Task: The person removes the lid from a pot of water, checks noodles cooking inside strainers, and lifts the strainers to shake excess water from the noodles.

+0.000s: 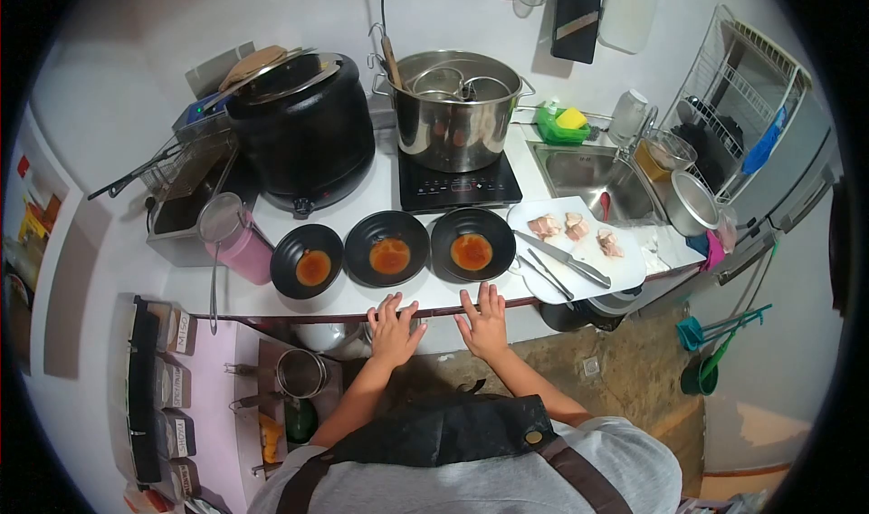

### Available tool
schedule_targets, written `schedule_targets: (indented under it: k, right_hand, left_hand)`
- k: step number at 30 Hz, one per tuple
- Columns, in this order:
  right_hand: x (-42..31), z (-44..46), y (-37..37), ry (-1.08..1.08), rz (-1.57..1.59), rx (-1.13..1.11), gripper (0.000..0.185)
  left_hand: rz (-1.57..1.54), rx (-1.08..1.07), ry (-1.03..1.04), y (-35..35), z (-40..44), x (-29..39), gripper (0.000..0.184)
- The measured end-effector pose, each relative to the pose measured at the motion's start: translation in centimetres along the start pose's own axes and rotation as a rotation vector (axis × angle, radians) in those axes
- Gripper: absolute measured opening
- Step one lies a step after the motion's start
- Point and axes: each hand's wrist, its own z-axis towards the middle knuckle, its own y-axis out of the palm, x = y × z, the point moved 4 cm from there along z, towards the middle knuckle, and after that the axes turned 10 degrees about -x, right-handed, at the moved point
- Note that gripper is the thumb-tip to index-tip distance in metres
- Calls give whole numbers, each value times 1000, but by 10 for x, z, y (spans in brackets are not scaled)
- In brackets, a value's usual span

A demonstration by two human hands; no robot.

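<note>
Three black bowls stand in a row on the white counter: a left bowl (pixel 282 259), a middle bowl (pixel 359 236) and a right bowl (pixel 444 233). Each has a pool of reddish-brown liquid at its bottom. My left hand (pixel 393 331) is at the counter's front edge below the middle bowl, fingers spread, holding nothing. Just below the right bowl, my right hand (pixel 484 320) is also open and empty at that edge. To the right, a white cutting board (pixel 625 242) carries several pieces of meat (pixel 577 227), a knife (pixel 563 259) and tongs (pixel 549 275).
Behind the bowls, a steel stockpot (pixel 453 129) sits on a black induction cooker (pixel 459 186). A large black soup warmer (pixel 303 134) and a pink pitcher (pixel 244 247) stand left. The sink (pixel 579 172) and a dish rack (pixel 738 88) are at the right.
</note>
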Motion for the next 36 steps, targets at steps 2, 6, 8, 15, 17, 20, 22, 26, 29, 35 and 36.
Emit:
schedule_targets:
  k: [2,6,8,15,17,20,22,26,29,35,36]
  right_hand:
    - [0,0,0,-2,-3,2,54]
    - [0,0,0,-2,-8,2,53]
    - [0,0,0,-3,-10,4,53]
    - [-1,1,0,-2,-15,6,53]
    - [0,1,0,-1,-18,4,53]
    - [0,1,0,-6,-29,-3,53]
    - [-1,0,-1,-10,-35,6,53]
    - [-1,0,0,-7,-34,1,53]
    - [-1,0,0,-4,-33,-1,53]
    - [0,0,1,10,-13,-19,53]
    - [0,0,0,12,-11,-23,53]
  left_hand:
    - [2,-4,-2,0,0,0,49]
    - [11,0,2,1,0,0,49]
    - [17,-2,-1,1,0,0,49]
    - [10,0,-2,1,0,-1,49]
    - [15,-2,-6,2,0,-1,49]
    - [20,-7,-12,2,0,0,49]
    - [11,0,-5,1,-1,-1,49]
    - [13,11,5,1,-1,0,49]
    - [16,8,2,2,-1,0,49]
    - [11,0,-4,1,-1,0,49]
    - [12,1,-4,1,-1,0,49]
